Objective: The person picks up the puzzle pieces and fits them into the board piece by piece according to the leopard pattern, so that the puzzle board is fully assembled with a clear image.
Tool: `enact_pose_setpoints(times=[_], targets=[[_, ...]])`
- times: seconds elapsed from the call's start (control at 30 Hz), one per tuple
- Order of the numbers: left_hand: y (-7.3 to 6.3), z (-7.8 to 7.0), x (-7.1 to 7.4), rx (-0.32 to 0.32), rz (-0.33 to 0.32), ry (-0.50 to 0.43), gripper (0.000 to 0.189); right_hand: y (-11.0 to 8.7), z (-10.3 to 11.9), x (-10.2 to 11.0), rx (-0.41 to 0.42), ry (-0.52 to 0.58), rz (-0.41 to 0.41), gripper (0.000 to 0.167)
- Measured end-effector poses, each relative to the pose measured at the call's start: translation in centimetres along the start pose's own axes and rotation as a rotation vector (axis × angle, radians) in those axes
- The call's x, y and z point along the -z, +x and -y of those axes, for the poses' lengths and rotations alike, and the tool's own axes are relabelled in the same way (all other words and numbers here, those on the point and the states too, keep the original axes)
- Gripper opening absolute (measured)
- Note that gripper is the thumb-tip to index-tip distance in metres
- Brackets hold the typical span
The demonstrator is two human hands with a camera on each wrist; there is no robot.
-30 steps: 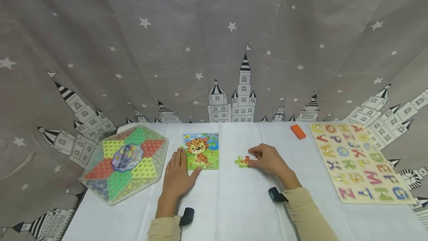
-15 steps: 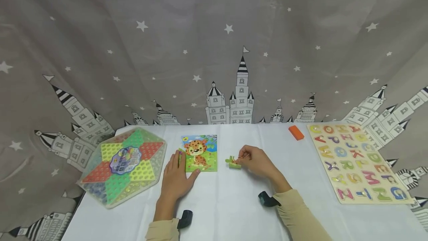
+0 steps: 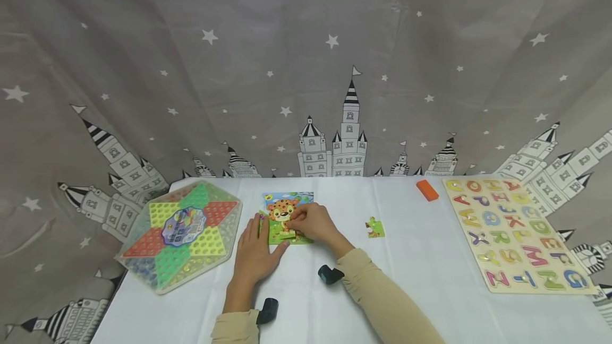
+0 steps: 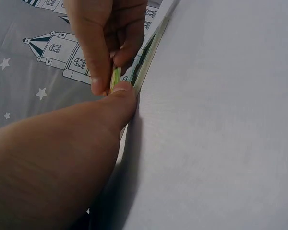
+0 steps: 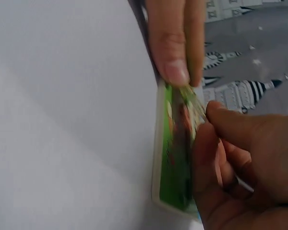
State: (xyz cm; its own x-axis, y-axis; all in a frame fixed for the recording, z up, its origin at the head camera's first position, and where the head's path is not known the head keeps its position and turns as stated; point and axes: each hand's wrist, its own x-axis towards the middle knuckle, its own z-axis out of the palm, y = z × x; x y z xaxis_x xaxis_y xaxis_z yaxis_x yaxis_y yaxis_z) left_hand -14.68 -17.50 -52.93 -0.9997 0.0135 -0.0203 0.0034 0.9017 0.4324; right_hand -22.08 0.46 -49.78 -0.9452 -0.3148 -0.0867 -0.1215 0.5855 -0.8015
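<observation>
A square picture puzzle board point(image 3: 302, 196) with a spotted leopard cub on it lies on the white table. My right hand point(image 3: 316, 223) pinches a small green puzzle piece point(image 3: 288, 235) between thumb and fingers, tilted over the board's lower half. My left hand point(image 3: 254, 256) rests along the board's left side with straight fingers, its thumb at the front edge. In the left wrist view, the left thumb point(image 4: 122, 93) is right at the thin puzzle piece point(image 4: 116, 76). The right wrist view shows the right fingers point(image 5: 230, 122) on the piece's other end.
Another green puzzle piece point(image 3: 375, 228) lies right of the board. A star-shaped Chinese checkers set point(image 3: 210, 240) is at the left. At the back right are an orange block point(image 3: 427, 190) and a wooden alphabet board point(image 3: 513, 246). A grey castle-print curtain point(image 3: 239, 84) hangs behind.
My right hand has moved left from the open table to above the leopard board, carrying the puzzle piece. The piece right of the board has come into sight. My left hand has stayed put.
</observation>
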Motion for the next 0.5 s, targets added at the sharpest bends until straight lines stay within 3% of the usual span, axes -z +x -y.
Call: enact_pose_setpoints(times=[0.23,0.5], targets=[[0.2,0.0,0.0,0.000,-0.001,0.007,0.090,0.7,1.1,-1.2,-0.048,-0.101,-0.046,0.014],[0.4,0.3,-0.4,0.002,0.007,0.013,0.093,0.8,1.1,-1.7,-0.094,-0.172,-0.038,0.018]])
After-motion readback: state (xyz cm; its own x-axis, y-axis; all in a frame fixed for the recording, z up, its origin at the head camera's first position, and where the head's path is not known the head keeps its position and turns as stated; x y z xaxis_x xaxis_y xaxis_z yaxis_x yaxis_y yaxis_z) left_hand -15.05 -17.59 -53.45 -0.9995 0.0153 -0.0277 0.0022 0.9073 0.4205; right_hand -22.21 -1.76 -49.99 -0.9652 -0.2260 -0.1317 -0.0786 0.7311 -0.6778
